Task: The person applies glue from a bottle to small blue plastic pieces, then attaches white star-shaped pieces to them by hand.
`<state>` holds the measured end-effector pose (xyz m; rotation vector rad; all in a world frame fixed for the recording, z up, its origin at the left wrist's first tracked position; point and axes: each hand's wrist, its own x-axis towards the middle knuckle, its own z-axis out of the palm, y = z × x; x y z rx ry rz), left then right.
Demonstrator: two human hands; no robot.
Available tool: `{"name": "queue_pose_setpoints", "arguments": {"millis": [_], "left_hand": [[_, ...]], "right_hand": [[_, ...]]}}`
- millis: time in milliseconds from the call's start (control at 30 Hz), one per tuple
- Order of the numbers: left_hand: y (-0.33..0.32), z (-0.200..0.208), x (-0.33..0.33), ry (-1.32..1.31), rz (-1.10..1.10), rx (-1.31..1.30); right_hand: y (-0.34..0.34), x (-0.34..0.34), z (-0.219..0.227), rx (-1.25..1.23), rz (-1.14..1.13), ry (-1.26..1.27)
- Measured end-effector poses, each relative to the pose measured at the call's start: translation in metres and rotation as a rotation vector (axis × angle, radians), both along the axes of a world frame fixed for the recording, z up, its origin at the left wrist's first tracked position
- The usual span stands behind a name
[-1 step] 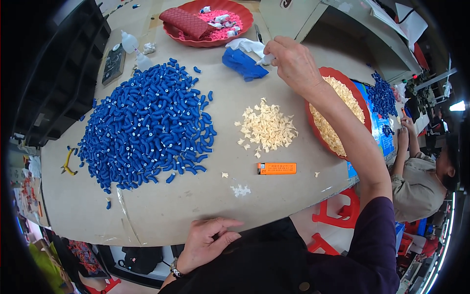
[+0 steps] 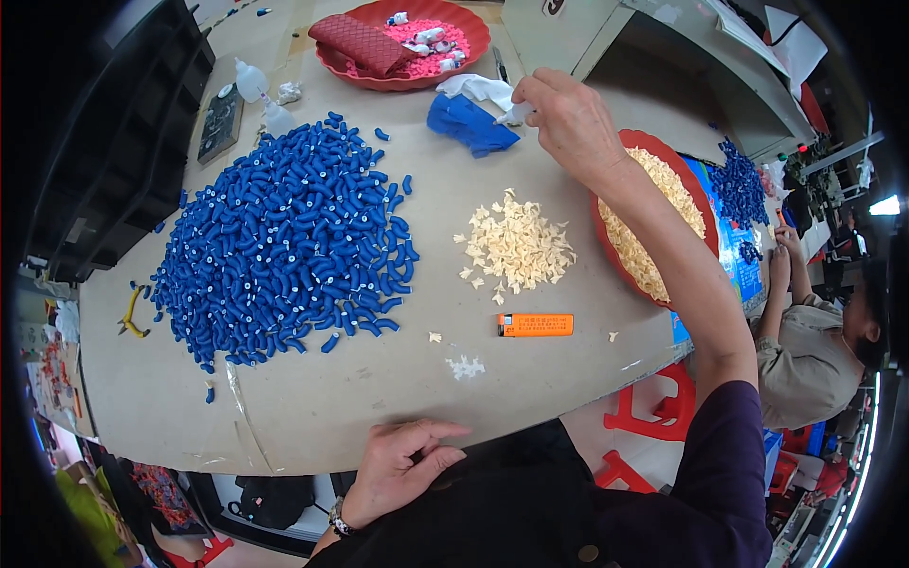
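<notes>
1. Head view, right hand (image 2: 579, 131): arm extended over the worktop (image 2: 540, 383). Grip closed in a pinch, thumb and fingers around a small bottle (image 2: 516, 115), translucent whitish, partly hidden by the fingers.
2. Head view, position of the bottle: its narrow tip points down and left, at the right end of a crumpled blue cloth (image 2: 471, 125). Whether tip and cloth touch cannot be determined. A white cloth (image 2: 480, 88) lies just behind the blue one.
3. Head view, left hand (image 2: 402, 466): at the worktop's near edge, thumb and forefinger apart, the other fingers curled. Grip slack, nothing visible in it.
4. Head view, surroundings: a large heap of blue curved pieces (image 2: 284, 246) on the left; a smaller pile of cream pieces (image 2: 516, 244) at centre, with an orange lighter (image 2: 536, 326) in front. Further cream pieces fill a red dish (image 2: 691, 182) beneath the right forearm.
5. Head view, assessment: the step in hand is judged to be one-handed handling of the bottle at the blue cloth. The next move calls for a firm pinch, tip lifted free of the cloth, and the forearm kept above the dish's contents.
</notes>
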<state>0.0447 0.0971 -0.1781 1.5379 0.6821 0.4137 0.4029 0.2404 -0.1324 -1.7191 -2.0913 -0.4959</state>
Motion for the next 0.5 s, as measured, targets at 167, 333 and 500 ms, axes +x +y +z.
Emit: {"name": "queue_pose_setpoints", "arguments": {"millis": [167,333,500], "left_hand": [[-0.001,0.001,0.001,-0.018,-0.013,0.019],[-0.003,0.009,0.003,-0.074,0.109,-0.038],[0.002,0.024,0.043,-0.258,0.286,0.101]], "right_hand": [[-0.021,0.002,0.017,0.071,-0.073,0.257],[-0.062,-0.029,0.029,-0.103,-0.139,1.106],[-0.132,-0.077,0.033,-0.251,0.141,1.838]]}}
